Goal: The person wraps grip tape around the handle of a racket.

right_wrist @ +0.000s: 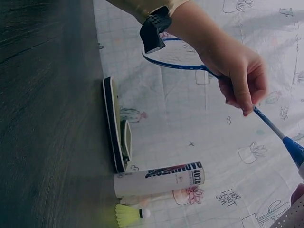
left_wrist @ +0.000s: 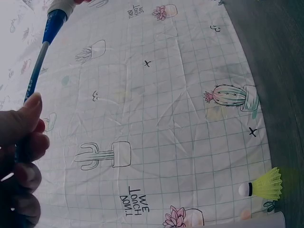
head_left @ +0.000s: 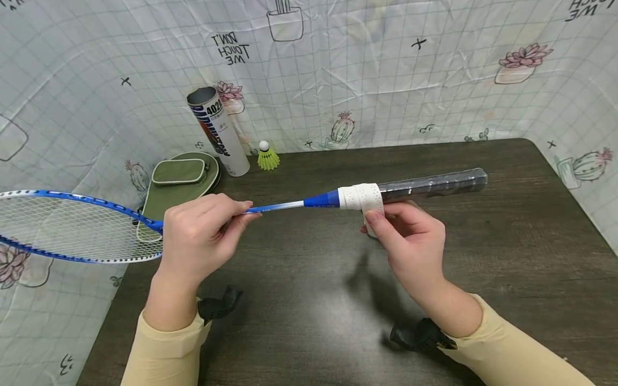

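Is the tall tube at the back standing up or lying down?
Standing up. The tube rests on its bottom end on the table, leaning slightly against the cloth behind it, open top showing, beside the green case and the shuttlecock.

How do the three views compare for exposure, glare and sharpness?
Head view: evenly lit and sharp, with wide-angle bending at the edges, a pale sheen on the table and soft shadows under the right hand. Left wrist view: washed out and hazy, with the left hand a dark, blurred mass. Right wrist view: dim, with the tabletop smeared but the shuttle tube readable.
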Demonstrator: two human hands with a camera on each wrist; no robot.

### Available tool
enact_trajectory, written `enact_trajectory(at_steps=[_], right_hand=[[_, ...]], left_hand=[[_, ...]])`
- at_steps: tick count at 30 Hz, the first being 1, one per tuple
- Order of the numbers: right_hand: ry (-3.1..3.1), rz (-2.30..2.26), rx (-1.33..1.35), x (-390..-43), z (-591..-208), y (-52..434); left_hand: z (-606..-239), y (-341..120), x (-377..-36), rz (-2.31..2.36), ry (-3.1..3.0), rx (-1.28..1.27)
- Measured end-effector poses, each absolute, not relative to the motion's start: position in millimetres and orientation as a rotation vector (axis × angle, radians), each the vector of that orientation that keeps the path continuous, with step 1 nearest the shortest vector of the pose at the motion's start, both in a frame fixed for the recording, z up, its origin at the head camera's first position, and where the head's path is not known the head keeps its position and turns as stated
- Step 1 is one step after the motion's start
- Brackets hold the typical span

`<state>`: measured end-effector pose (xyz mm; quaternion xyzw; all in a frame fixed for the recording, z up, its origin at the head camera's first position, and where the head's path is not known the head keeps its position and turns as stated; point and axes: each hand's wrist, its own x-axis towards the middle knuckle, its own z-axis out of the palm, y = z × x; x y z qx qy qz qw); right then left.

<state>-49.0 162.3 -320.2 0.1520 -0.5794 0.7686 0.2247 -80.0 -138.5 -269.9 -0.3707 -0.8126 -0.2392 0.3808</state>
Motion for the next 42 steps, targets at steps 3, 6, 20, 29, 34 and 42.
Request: enact_trajectory(at_steps=[3,6,20,29,34,42], right_hand=[[-1.609,2.091,0.416,-49.1,-319.3,161.9],[-1.645,2.039,0.4,-48.8,-318.6,161.7],[-1.64,1.995,0.42,-48.4,-318.5,162.7],[-1.589,2.109,0.461,-48.8,-318.6,162.0],[-1.608,2.095,0.42,-49.0,-319.2,161.5],[-1.6,1.997,0.354,-49.2,-317.8,161.4]], left_hand=[[-269.1,-137.0,-80.0,-0.617,-2.095,-0.91],[-269.2,-136.0,-80.0,-0.631,-2.121,-0.885],[-268.2,-138.6,-79.6,-0.611,-2.176,-0.965],[-268.4,-137.4,-80.3,-0.634,-2.148,-0.978],[-268.2,-137.3,-80.2,-0.619,-2.152,-0.947],[-268.4,-135.2,-81.0,-0.591,-2.115,-0.972]])
